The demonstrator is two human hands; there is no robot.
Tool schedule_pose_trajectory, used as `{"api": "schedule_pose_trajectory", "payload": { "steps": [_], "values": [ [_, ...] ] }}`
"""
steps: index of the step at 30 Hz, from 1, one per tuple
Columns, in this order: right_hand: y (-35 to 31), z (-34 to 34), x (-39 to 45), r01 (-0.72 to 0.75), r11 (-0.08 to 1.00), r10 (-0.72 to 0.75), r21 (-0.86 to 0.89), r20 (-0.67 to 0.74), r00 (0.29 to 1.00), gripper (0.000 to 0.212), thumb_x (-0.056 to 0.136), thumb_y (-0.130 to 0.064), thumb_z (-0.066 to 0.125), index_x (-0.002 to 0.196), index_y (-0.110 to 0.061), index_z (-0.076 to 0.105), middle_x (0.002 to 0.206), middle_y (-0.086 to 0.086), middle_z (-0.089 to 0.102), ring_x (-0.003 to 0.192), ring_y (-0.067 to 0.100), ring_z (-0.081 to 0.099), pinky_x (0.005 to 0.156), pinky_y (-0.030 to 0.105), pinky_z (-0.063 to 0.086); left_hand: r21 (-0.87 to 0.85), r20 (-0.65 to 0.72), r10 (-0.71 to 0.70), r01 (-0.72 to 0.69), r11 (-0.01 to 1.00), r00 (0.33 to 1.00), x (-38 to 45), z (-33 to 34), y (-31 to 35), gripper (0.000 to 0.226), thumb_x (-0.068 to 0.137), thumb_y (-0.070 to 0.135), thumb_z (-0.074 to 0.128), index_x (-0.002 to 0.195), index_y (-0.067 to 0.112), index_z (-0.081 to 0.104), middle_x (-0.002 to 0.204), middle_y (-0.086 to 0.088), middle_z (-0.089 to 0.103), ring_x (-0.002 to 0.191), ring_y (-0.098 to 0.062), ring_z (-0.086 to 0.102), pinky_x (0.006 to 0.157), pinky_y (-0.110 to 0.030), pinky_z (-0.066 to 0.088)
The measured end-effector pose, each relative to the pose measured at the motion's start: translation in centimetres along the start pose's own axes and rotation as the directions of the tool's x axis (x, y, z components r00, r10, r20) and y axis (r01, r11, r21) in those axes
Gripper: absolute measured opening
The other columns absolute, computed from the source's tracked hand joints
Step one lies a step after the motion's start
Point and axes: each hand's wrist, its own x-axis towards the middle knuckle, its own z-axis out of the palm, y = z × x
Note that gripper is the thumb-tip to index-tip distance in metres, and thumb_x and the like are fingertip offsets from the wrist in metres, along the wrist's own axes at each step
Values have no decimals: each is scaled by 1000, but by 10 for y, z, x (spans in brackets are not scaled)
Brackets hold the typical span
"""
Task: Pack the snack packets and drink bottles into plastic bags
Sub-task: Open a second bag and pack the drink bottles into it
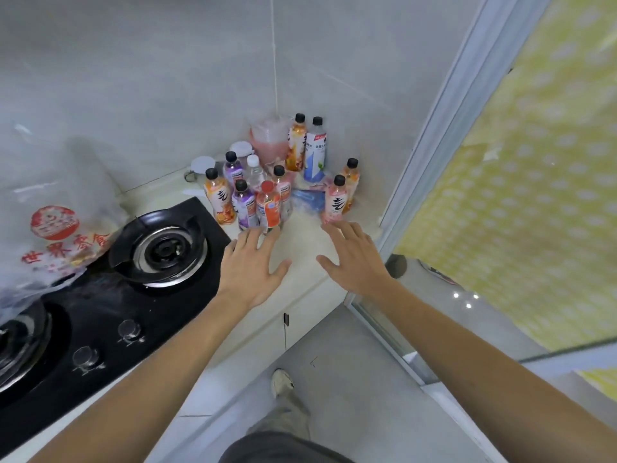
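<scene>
Several drink bottles stand grouped in the counter's far corner, among them an orange bottle with a red cap (269, 208), a pink-labelled bottle (335, 203) and a white-and-blue bottle (315, 152). My left hand (254, 267) hovers flat over the counter, its fingertips just short of the orange bottle, holding nothing. My right hand (355, 259) is spread open too, its fingers just in front of the pink-labelled bottle. A clear plastic bag with red print (56, 225) lies bulging on the left over the stove. A blue packet (309, 199) lies between the bottles.
A black gas hob (110, 295) with two burners fills the counter's left part. A stack of pinkish plastic cups (268, 142) and a lidded jar (202, 168) stand behind the bottles. A glass sliding door frame (430, 162) bounds the right. My shoe (281, 382) is on the tiled floor.
</scene>
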Motion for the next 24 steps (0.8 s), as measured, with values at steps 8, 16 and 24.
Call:
{"api": "schedule_pose_trajectory", "payload": {
  "steps": [8,16,24],
  "values": [
    [56,3,108,-63,996,64,69,-9,998,65,99,-39,59,156,-19,34,162,3,34,143,30,36,109,50,46,-87,15,-59,60,994,998,129,21,-12,64,95,47,54,150,21,35,146,-8,42,130,-32,46,94,-54,52],
    [102,11,196,-51,998,49,26,87,995,58,103,-36,50,154,-12,36,160,10,37,145,34,38,114,47,40,-55,122,-231,239,969,965,191,42,-17,64,94,40,57,148,14,36,142,-15,43,126,-39,47,93,-56,51],
    [139,24,234,86,994,-91,61,98,991,40,100,-47,49,118,-13,57,114,12,59,95,32,63,68,39,52,-33,135,-413,420,907,901,213,61,-2,32,102,23,53,130,15,41,129,-18,44,97,-44,60,63,-49,49]
  ]
}}
